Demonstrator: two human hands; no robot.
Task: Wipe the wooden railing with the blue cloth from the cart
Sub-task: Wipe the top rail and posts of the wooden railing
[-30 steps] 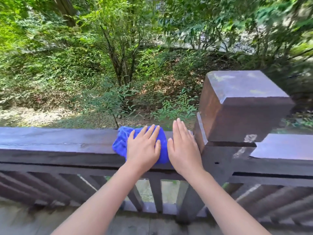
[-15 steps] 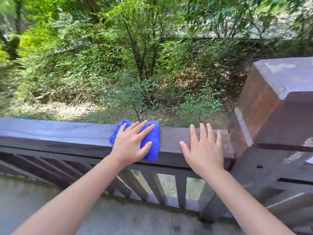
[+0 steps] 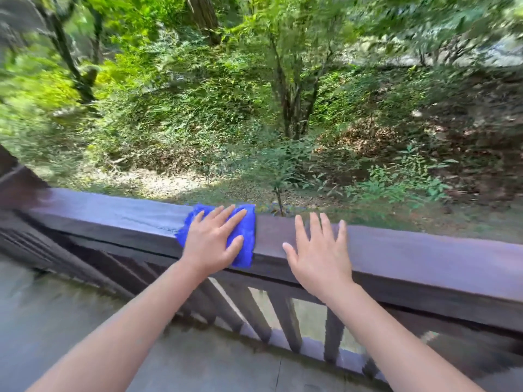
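Flat, left hand [image 3: 210, 244] fingers spread, pins blue cloth [image 3: 249, 230] across railing [image 3: 424, 258]; right hand [image 3: 319, 258] splayed beside

left hand [image 3: 211, 242] flat on blue cloth [image 3: 246, 239], right hand [image 3: 319, 257] flat on wooden railing [image 3: 424, 261]

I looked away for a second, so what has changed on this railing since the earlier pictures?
The left hand has slid the blue cloth leftward along the dark wooden railing, away from the square corner post, which is now out of view. The right hand followed along the rail. Unchanged: the left palm stays flat on the cloth and the right hand stays open and bare on the wood.
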